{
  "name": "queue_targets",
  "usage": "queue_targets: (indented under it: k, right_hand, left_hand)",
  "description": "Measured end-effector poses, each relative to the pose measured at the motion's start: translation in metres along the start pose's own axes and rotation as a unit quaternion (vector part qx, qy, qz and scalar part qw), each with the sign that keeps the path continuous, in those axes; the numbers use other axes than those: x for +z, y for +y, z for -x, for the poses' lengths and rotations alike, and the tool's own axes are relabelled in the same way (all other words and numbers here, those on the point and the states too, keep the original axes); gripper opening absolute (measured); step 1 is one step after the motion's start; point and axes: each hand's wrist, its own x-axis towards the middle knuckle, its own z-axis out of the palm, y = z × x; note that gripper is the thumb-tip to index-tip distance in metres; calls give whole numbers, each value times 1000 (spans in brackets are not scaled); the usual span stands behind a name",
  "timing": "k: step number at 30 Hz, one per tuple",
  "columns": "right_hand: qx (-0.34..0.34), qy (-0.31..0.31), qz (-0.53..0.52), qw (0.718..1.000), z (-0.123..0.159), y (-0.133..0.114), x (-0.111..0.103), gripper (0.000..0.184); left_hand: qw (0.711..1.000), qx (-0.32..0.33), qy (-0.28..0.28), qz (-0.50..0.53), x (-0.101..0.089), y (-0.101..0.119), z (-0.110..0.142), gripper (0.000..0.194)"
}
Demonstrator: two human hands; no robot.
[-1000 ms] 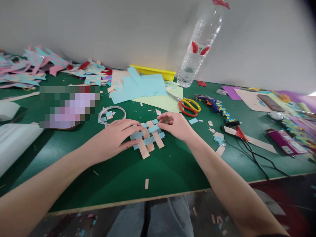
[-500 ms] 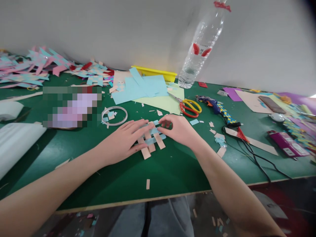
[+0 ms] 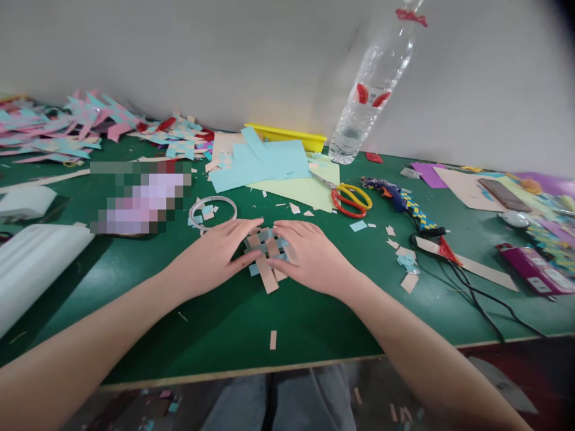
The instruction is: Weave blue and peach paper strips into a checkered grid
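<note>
A small mat of woven paper strips [image 3: 268,272], pale pink crossed with light blue, lies on the green table in front of me. My left hand [image 3: 213,251] grips its left side, thumb at the lower part and fingers along the far edge. On the opposite side my right hand [image 3: 314,254] holds the mat in the same way and covers much of its right portion. Just beyond the left hand lies a roll of clear tape [image 3: 212,213]. Scissors [image 3: 350,197] with red and yellow handles rest farther back on the right.
Blue paper sheets [image 3: 269,161] lie behind the mat. A water bottle [image 3: 359,120] stands at the wall. Right are a blue glue gun [image 3: 395,194], black cable [image 3: 476,293] and purple box [image 3: 534,269]. Left are a blurred-out phone [image 3: 144,203] and woven paper pieces [image 3: 90,123].
My right hand has come from the mat's far right corner onto its right side. The left hand has drawn back slightly to the left edge. The view has shifted a little.
</note>
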Motion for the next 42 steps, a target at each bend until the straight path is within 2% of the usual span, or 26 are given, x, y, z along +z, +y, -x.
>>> queue_targets:
  k: [3, 7, 12, 19, 25, 30, 35, 38, 42]
  right_hand:
    - [22, 22, 1, 1000, -2, 8, -1, 36]
    - [57, 45, -6, 997, -5, 28, -3, 40]
    - [33, 30, -12, 999, -9, 42, 0, 36]
    - [13, -41, -14, 999, -9, 44, 0, 48]
    - [16, -58, -9, 998, -8, 37, 4, 51]
    - [-11, -40, -1, 999, -8, 30, 0, 51]
    - [-18, 4, 11, 1000, -7, 42, -10, 33]
    - [-41, 0, 27, 999, -7, 46, -9, 27]
    - [-83, -21, 37, 996, -7, 45, -5, 32]
  left_hand:
    - [999, 47, -18, -9, 3, 1, -1, 62]
    - [990, 127, -53, -11, 4, 5, -2, 53]
    - [983, 164, -82, -18, 4, 8, -3, 57]
    - [988, 150, -37, -15, 10, 2, -1, 55]
    - [987, 159, -37, -14, 9, 3, -3, 54]
    - [988, 146, -42, -11, 10, 2, -3, 53]
    - [987, 147, -52, -26, 12, 1, -3, 57]
    - [986, 154, -57, -27, 11, 1, -3, 57]
    - [984, 162, -69, -30, 10, 2, -3, 55]
